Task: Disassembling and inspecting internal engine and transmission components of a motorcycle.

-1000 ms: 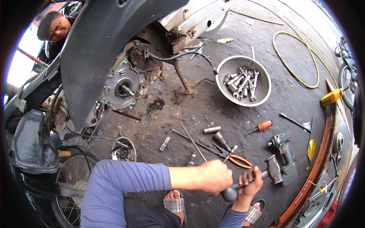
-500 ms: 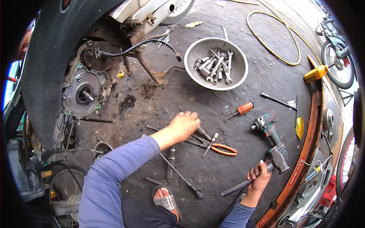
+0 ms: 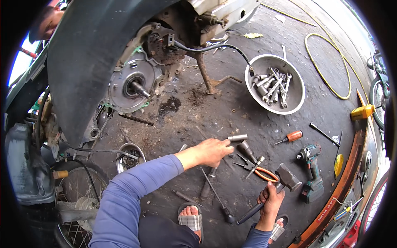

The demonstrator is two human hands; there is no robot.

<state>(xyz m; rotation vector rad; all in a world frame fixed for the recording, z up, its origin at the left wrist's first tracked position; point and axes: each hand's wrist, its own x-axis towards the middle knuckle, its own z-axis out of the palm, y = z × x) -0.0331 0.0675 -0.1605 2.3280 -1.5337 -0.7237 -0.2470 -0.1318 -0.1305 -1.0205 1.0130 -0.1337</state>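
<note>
My left hand [image 3: 213,152] reaches low over the floor, fingers loosely bent and apart, beside a silver socket [image 3: 238,137] and a dark tapered socket [image 3: 247,152]. My right hand [image 3: 269,200] grips the dark handle of a hammer [image 3: 289,177], its steel head up and to the right. Below my left hand a thin rod with a black knob [image 3: 227,215] lies by my sandaled foot. Pliers with orange handles [image 3: 265,173], a small T-shaped tool [image 3: 255,167], an orange-handled screwdriver [image 3: 293,135] and a cordless impact driver [image 3: 312,169] lie around the hands.
A partly dismantled motorbike [image 3: 82,62] with an exposed housing [image 3: 124,93] fills the left; a person's head [image 3: 47,25] is behind it. A bowl of wrenches [image 3: 297,95], smaller parts bowl [image 3: 122,165], coiled yellow hose [image 3: 310,53], yellow bottle [image 3: 362,112] and orange rail [image 3: 347,165] surround the work.
My left hand has let go of the knobbed rod, which now lies on the floor, and has moved up toward the sockets. My right hand still holds the hammer.
</note>
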